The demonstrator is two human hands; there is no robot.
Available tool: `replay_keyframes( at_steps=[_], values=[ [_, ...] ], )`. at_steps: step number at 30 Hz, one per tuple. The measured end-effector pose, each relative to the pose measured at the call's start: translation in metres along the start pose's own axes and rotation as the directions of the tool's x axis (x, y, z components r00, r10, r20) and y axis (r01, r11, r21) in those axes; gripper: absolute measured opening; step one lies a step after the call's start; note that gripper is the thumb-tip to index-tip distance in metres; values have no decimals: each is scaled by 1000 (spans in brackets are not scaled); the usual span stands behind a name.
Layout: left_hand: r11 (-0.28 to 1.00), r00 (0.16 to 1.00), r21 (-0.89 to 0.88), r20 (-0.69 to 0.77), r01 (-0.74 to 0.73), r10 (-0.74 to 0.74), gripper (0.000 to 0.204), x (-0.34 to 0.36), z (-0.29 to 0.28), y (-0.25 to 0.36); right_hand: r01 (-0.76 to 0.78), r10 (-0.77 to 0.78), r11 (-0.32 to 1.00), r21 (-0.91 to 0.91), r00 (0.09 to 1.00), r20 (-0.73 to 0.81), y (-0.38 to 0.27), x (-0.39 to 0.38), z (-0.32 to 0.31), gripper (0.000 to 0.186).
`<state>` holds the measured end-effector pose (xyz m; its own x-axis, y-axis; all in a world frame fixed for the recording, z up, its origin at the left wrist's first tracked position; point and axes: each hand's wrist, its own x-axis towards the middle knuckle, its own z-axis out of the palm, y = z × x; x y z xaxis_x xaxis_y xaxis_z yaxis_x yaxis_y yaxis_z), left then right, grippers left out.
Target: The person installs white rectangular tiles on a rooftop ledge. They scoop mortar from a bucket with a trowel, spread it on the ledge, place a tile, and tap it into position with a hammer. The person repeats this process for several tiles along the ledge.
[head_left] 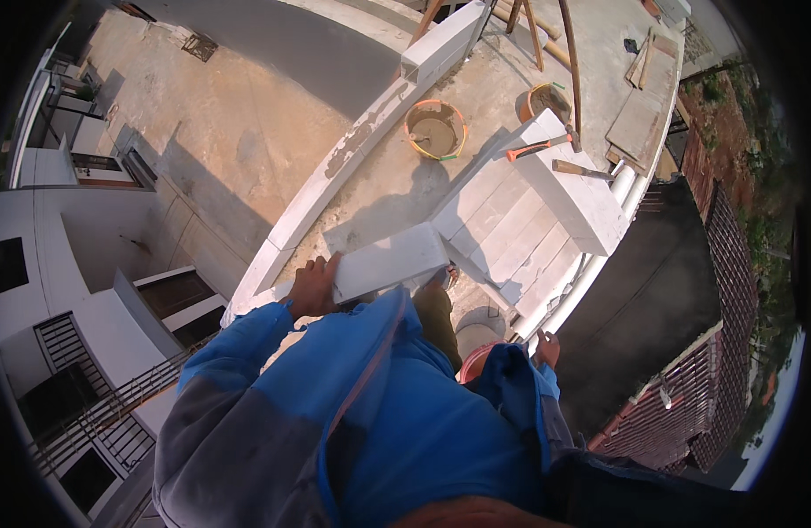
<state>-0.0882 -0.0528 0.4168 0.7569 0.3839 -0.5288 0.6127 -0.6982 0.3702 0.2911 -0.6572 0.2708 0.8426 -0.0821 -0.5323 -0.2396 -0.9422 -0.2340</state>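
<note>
My left hand (313,289) grips the near end of a long white lightweight block (389,260), holding it level above the low white block wall (335,180). My right hand (547,348) hangs lower at my side near an orange bucket rim (472,361); its fingers look loosely curled and I cannot tell whether it holds anything. My blue sleeves and shirt fill the lower middle of the view and hide what lies below the block.
A stack of white blocks (533,216) stands ahead with an orange-handled hammer (539,147) and a tool (581,169) on it. Two mortar buckets (435,130) (544,101) sit on the concrete slab. Beyond the wall the edge drops to a street and houses.
</note>
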Motion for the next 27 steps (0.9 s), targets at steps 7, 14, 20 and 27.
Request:
replay_keyframes(
  at_steps=[7,14,20,27],
  values=[
    [941,941,33,1,338,-338,116,-12,15,-136,-85,61,995,52,933,354,53,-121,96,57],
    [842,842,-6,-4,539,-539,131,13,-77,-179,-17,51,997,-70,848,527,-7,-118,122,55],
    [831,831,-78,-44,551,-555,136,148,-112,-200,345,-316,939,14,842,438,-108,27,114,53],
    [813,806,-30,-116,581,-580,139,245,-174,-253,180,-289,920,348,912,292,-430,17,38,47]
  ],
)
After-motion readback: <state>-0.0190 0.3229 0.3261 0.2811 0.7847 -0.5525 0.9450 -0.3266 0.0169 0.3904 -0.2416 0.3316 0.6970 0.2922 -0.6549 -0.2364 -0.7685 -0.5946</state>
